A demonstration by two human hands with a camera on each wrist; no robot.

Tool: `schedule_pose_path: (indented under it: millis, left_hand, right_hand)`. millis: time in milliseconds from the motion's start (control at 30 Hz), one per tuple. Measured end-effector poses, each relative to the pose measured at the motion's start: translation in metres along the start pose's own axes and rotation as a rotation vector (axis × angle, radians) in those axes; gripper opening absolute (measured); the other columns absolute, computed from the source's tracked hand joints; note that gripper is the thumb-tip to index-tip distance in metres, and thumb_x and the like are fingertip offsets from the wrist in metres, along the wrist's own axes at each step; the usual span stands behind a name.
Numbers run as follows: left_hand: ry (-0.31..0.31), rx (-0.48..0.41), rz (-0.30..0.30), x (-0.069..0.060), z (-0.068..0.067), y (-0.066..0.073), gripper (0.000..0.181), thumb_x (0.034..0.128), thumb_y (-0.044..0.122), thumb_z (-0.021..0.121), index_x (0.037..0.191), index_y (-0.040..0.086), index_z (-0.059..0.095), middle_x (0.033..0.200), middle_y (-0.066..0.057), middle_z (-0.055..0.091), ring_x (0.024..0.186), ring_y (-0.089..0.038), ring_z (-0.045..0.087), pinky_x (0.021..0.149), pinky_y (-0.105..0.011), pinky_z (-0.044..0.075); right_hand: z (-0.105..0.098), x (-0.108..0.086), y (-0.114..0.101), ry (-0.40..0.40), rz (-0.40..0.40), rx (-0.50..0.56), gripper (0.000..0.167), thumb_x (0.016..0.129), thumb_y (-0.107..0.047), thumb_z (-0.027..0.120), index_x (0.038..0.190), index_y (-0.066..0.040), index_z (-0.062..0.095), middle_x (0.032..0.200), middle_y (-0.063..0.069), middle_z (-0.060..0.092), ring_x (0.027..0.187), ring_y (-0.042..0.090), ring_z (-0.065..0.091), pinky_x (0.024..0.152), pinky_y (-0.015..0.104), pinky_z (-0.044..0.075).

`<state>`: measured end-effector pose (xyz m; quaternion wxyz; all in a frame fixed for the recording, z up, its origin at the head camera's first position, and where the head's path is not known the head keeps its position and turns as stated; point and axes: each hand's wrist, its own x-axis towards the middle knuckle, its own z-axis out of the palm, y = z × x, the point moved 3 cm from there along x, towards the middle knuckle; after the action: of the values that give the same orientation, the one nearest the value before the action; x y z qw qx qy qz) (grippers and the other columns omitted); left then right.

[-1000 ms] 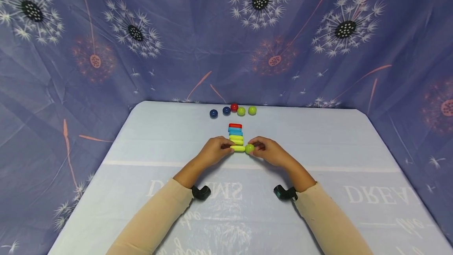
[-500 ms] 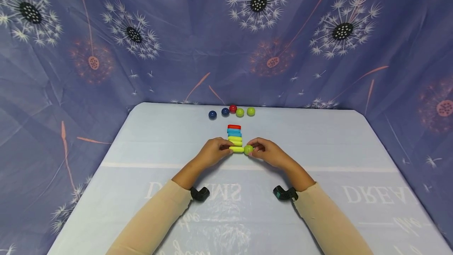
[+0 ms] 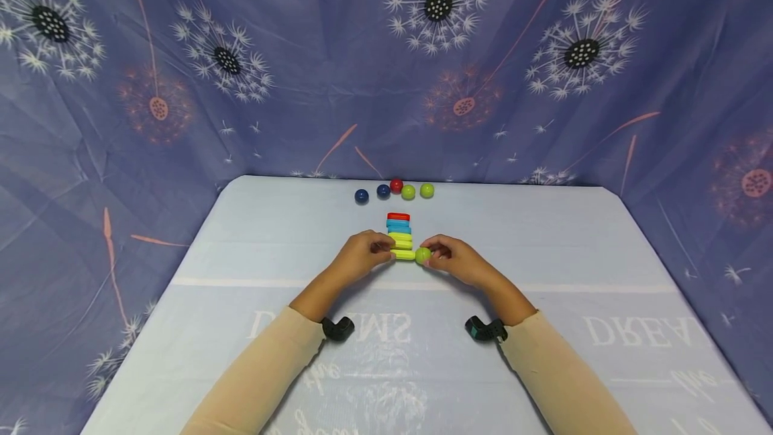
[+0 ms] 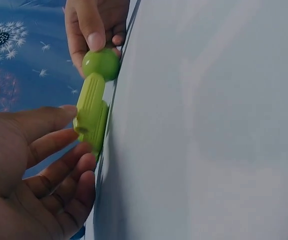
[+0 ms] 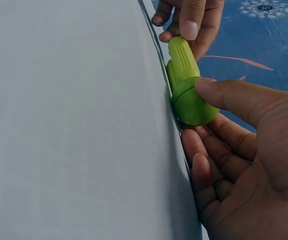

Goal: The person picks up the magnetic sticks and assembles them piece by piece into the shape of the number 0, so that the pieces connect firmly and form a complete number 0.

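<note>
My right hand (image 3: 457,258) pinches a green ball (image 5: 196,102) between thumb and fingers. The ball touches the right end of a yellow-green ribbed toy rod (image 4: 91,100), which lies crosswise in front of me. At that rod's left end is my left hand (image 3: 357,257), with thumb and fingertips beside the end and not wrapped round it. Whether they still touch it is hard to tell. Just beyond lie more short rods in a column: yellow-green rods (image 3: 401,242), blue rods (image 3: 398,227) and a red rod (image 3: 398,217).
At the table's far side sit loose balls: dark blue balls (image 3: 362,196), a red ball (image 3: 396,186) and green balls (image 3: 427,190). A white printed cloth covers the table (image 3: 543,240). Behind it hangs a blue dandelion-patterned curtain (image 3: 338,72).
My left hand has shifted slightly left, its fingers drawing back along the rod's end. The right hand keeps its pinch on the green ball. The head view has shifted slightly.
</note>
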<state>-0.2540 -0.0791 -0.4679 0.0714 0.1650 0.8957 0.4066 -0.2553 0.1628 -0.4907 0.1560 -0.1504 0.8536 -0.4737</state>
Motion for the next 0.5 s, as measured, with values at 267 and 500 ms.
schedule_pose_path:
  millis: [267, 500]
  left_hand:
    - [0.071, -0.015, 0.011, 0.003, -0.012, -0.003, 0.034, 0.092, 0.025, 0.075, 0.122, 0.01, 0.072, 0.11, -0.006, 0.07, 0.101, -0.021, 0.066, 0.09, -0.039, 0.056]
    - [0.148, -0.045, 0.04, 0.004, -0.021, 0.0, 0.034, 0.0931, 0.024, 0.075, 0.124, 0.011, 0.071, 0.115, -0.007, 0.068, 0.101, -0.022, 0.067, 0.086, -0.039, 0.057]
  right_hand:
    - [0.0, -0.001, -0.003, 0.001, 0.003, -0.005, 0.036, 0.093, -0.022, 0.073, 0.127, -0.013, 0.065, 0.108, 0.007, 0.066, 0.096, 0.02, 0.057, 0.084, 0.032, 0.048]
    - [0.001, -0.001, -0.001, 0.009, 0.023, -0.009, 0.035, 0.094, -0.023, 0.073, 0.127, -0.014, 0.065, 0.109, 0.005, 0.066, 0.097, 0.019, 0.058, 0.085, 0.033, 0.049]
